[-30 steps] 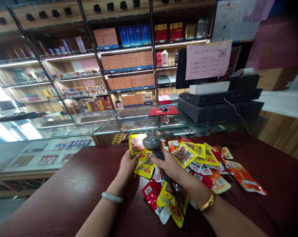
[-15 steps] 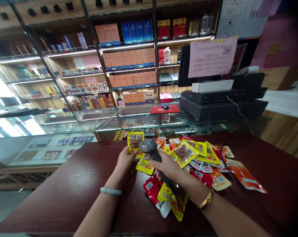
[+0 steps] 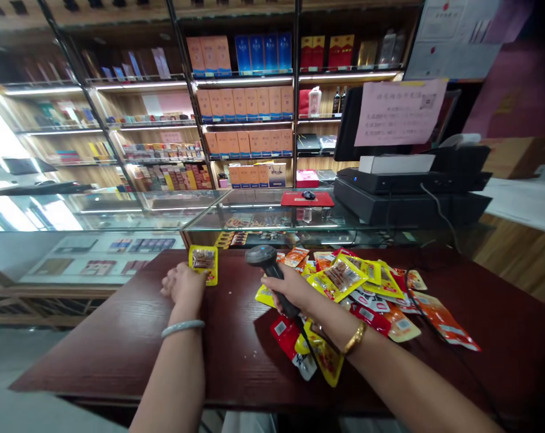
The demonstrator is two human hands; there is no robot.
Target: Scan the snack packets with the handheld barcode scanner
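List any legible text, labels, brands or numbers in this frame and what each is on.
None can be read.
Pink notice on the monitor: lines of print and a code square, blurred.
Yellow packet at the left hand: print too small.
Snack packets by the scanner in the right hand: white barcode stickers, unreadable.
Shelf boxes: lettering too small.
White papers on the wall: blurred.

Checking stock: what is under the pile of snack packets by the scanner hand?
The snack packets lie on the dark red wooden counter. A black cable crosses the pile. Whatever lies beneath the overlapping packets is covered.
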